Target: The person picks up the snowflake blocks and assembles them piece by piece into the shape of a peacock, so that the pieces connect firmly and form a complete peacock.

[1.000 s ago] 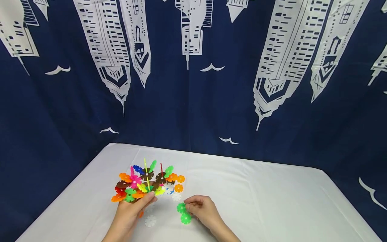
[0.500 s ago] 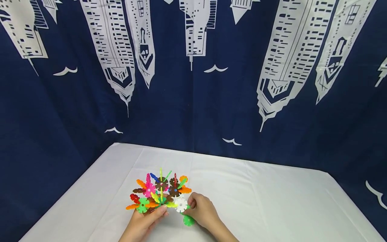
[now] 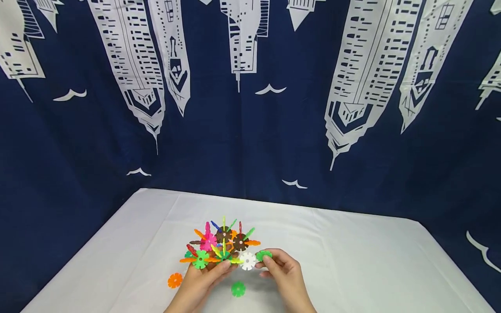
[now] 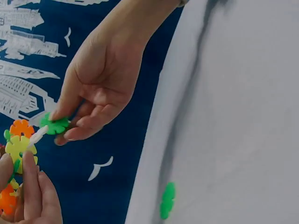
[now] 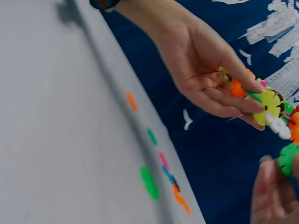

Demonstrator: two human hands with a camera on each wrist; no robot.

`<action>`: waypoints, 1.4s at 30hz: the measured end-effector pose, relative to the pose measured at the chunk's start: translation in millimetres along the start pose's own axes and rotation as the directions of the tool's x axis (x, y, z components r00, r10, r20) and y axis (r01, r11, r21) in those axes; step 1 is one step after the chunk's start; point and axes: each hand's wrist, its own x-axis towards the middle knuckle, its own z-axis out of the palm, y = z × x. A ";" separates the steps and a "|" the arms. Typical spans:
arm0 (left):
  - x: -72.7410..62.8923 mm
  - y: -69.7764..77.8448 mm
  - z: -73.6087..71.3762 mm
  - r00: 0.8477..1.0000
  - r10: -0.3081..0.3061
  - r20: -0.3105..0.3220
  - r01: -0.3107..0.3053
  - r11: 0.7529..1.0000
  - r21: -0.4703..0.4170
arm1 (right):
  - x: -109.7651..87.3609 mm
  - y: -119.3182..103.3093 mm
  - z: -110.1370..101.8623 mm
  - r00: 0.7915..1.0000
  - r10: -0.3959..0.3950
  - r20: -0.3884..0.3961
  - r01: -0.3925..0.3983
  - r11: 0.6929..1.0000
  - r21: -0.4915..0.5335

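My left hand (image 3: 207,278) grips a many-coloured cluster of interlocked plastic snowflake discs (image 3: 208,241) from below, thumb in front. A white disc (image 3: 247,261) sticks out at the cluster's right side. Between thumb and fingers, my right hand (image 3: 288,270) pinches a green disc (image 3: 264,255), its edge right at the white one. Whether the two are slotted together cannot be made out. In the left wrist view the green disc (image 4: 53,124) meets the white disc (image 4: 38,135) edge to edge. The right wrist view shows the left fingers around a yellow disc (image 5: 268,106).
On the white table (image 3: 352,261) lie a loose orange disc (image 3: 175,280) to the left and a green disc (image 3: 238,288) in front, between the forearms. Several more loose discs show in the right wrist view, among them a pink disc (image 5: 163,159). A dark blue curtain (image 3: 242,143) hangs behind.
The left hand has carried the cluster rightward and turned it. The right hand has lifted one green disc off the table to the white disc; the other green disc stays lying there.
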 end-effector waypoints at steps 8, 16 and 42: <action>-0.4 -8.6 -1.1 1.000 0.001 -0.001 0.000 0.982 0.188 | 2.0 -4.1 -18.0 0.981 0.192 -0.022 -0.193 0.979 -0.060; -15.0 -48.2 -10.4 0.960 -0.235 0.154 0.248 0.966 -0.070 | -16.1 17.0 -62.2 0.949 0.315 -0.016 -0.311 0.928 -0.206; -45.2 -30.0 -41.6 0.879 -0.450 0.157 0.401 0.876 0.268 | -28.4 29.2 -64.6 0.938 0.346 0.033 -0.338 0.929 -0.150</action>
